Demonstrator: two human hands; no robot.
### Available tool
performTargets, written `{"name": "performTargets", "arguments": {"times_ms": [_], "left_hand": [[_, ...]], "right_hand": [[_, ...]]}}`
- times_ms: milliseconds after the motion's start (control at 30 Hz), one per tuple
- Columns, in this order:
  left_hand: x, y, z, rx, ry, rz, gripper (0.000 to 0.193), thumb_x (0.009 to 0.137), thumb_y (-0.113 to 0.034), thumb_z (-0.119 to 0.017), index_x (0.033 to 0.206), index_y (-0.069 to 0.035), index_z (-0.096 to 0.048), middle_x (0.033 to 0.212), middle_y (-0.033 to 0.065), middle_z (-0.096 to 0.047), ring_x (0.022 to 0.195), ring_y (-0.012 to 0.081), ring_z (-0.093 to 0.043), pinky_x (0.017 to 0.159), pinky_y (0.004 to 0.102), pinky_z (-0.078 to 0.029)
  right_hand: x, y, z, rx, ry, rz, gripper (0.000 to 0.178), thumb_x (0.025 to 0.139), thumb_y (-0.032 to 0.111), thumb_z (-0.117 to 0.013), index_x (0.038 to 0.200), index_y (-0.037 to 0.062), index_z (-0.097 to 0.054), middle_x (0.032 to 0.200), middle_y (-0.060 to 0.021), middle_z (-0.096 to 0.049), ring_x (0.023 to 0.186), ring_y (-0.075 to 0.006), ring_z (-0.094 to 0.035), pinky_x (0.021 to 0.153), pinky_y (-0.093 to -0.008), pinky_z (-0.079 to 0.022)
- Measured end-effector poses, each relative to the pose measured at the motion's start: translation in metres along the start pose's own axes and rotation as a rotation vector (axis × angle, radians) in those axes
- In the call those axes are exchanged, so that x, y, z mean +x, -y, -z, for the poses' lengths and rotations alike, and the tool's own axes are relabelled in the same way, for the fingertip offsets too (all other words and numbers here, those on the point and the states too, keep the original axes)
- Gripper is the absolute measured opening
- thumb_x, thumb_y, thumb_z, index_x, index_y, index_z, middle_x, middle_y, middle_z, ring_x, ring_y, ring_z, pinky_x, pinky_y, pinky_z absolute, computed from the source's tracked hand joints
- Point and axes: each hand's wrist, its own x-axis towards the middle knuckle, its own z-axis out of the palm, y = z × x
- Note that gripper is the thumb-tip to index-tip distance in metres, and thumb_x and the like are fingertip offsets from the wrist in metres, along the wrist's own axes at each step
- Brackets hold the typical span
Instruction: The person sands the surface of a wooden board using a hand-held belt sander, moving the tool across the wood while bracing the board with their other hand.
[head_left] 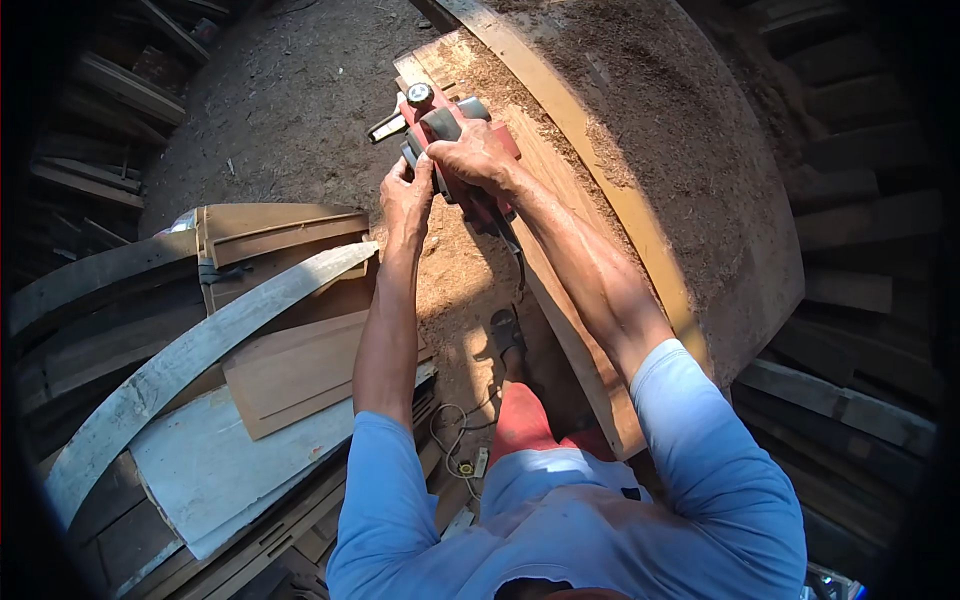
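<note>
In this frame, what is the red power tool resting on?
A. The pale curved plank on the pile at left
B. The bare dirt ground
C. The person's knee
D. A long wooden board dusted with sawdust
D: the red electric planer sits on the long wooden board, gripped by the right hand on top and the left hand at its side, with sawdust spread alongside.

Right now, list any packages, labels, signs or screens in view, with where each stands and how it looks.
None can be made out: no package, sign or screen shows.
Any label on the red and grey power planer, gripped by the left hand and right hand on the long wooden board, is too small to tell.
Around it lie only sawdust and stacked curved planks.
</note>
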Motion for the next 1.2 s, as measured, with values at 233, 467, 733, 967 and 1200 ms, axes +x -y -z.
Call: {"name": "performTargets", "arguments": {"times_ms": [233,467,733,967,1200], "left_hand": [[-0.184,0.016,-0.035,-0.087,-0.014,-0.044,0.032,0.104,-0.025,-0.068,0.125,-0.001,-0.072,0.107,0.0086,-0.077,0.096,0.0155,-0.067,0.088,0.0352,-0.055],[-0.409,0.008,-0.073,0.312,-0.004,0.031,0.036,0.102,-0.021,-0.07,0.132,-0.001,-0.067,0.113,0.0127,-0.073,0.099,0.0194,-0.069,0.088,0.0349,-0.054],[-0.592,0.046,-0.092,0.089,0.096,0.311,0.055,0.099,-0.02,-0.074,0.148,-0.003,-0.058,0.101,0.0044,-0.064,0.084,0.0138,-0.058,0.074,0.0307,-0.051],[-0.492,0.038,-0.082,0.089,-0.081,0.114,0.044,0.1,-0.016,-0.073,0.141,-0.004,-0.065,0.098,0.0081,-0.065,0.088,0.0162,-0.06,0.08,0.0326,-0.052],[-0.264,0.022,-0.052,-0.12,0.005,0.058,0.029,0.103,-0.022,-0.069,0.123,-0.001,-0.072,0.095,0.0051,-0.073,0.081,0.0112,-0.062,0.076,0.0301,-0.052]], "right_hand": [[-0.172,-0.047,0.008,0.099,-0.012,-0.01,0.05,0.079,0.029,-0.076,0.115,-0.0046,-0.069,0.092,-0.0159,-0.073,0.082,-0.023,-0.07,0.074,-0.037,-0.058],[-0.391,-0.111,0.029,0.087,0.001,-0.046,0.043,0.087,0.028,-0.078,0.116,-0.0021,-0.068,0.102,-0.019,-0.074,0.097,-0.0261,-0.072,0.087,-0.0412,-0.056],[-0.57,-0.143,0.04,0.102,0.055,-0.185,0.045,0.091,0.024,-0.077,0.126,-0.001,-0.063,0.108,-0.0194,-0.073,0.102,-0.0289,-0.073,0.09,-0.0432,-0.058],[-0.47,-0.128,0.024,0.159,0.084,-0.213,0.038,0.089,0.025,-0.077,0.114,-0.0022,-0.065,0.096,-0.0169,-0.07,0.09,-0.025,-0.07,0.082,-0.0415,-0.056],[-0.255,-0.071,0.019,0.163,0.039,-0.008,0.041,0.088,0.022,-0.074,0.12,-0.0036,-0.068,0.093,-0.0091,-0.074,0.086,-0.0163,-0.067,0.081,-0.0346,-0.056]]}}
